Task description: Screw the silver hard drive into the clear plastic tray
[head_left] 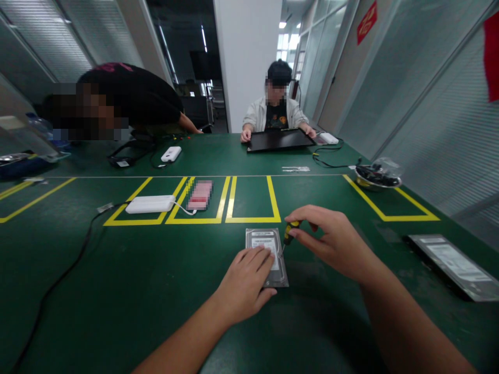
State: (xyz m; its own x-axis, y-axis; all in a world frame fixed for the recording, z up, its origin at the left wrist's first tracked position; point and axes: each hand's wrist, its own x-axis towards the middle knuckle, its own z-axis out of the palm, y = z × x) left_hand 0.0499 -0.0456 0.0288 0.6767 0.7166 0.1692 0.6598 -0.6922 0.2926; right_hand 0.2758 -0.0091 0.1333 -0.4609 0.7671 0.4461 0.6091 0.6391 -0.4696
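A silver hard drive (281,275) with a white label lies flat on the green table (156,291), in front of me. My left hand (247,280) rests on its left side and lower part, fingers spread over the label and partly hiding it. In my right hand (325,236) is a small yellow and black screwdriver (290,232), pinched between thumb and fingers. Its shaft slants down to the drive's right edge; whether the tip sits in a screw is too small to tell.
A larger drive (454,265) lies at the right. Beyond the yellow tape frames, one person holds a dark panel (280,139) and another leans over at the left. A white power bank (150,204), a phone (200,195) and a bowl of cables (377,179) are also around.
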